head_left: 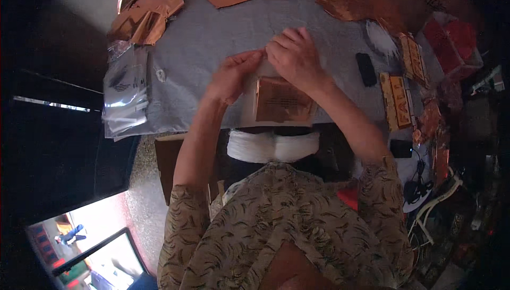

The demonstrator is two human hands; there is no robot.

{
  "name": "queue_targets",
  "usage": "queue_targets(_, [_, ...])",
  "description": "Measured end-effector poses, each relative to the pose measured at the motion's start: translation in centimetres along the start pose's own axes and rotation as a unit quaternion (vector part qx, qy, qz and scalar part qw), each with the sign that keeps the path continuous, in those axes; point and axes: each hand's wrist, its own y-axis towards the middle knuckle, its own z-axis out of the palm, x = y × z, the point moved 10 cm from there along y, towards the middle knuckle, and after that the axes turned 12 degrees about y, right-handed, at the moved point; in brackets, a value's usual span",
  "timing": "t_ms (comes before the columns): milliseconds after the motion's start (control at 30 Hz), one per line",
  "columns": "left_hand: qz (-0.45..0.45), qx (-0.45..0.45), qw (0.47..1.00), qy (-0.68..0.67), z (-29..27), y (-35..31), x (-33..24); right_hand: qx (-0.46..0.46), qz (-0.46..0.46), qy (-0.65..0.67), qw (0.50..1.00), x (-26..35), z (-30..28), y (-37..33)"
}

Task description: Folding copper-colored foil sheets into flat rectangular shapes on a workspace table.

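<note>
My left hand (234, 76) and my right hand (296, 60) meet over the middle of the table, above a flat copper-coloured packet (284, 101). The fingers of my left hand are drawn together, their tips touching or nearly touching the right hand. My right hand is closed, knuckles up. Whatever the fingertips grip is too small or hidden to make out. The packet lies near the table's front edge, with dark print on it. Pale, see-through film seems to surround it. Just below that edge, a bundle of white strands (273, 146) lies crosswise in front of me.
Clear plastic bags (126, 93) are stacked at the table's left edge. Crumpled copper-coloured wrappers (141, 19) lie along the back. On the right are a black oblong object (365, 69), yellow-and-red packs (396, 101), loose white strands (381, 40) and a clear box with red contents (451, 45).
</note>
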Motion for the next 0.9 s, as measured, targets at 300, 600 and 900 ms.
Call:
queue_targets(300, [0.041,0.001,0.996,0.077,-0.4,0.3,0.2,-0.164,0.350,0.215,0.897,-12.5,-3.2,-4.1])
queue_targets(600, [0.104,-0.137,0.811,0.560,-9.7,0.6,0.1,-0.237,0.355,0.711,0.558,-7.9,-12.4,-22.3])
queue_targets(900, [0.052,-0.075,0.971,0.220,-10.2,5.5,5.4,-0.012,0.537,0.302,0.788,-5.4,-1.3,-78.7])
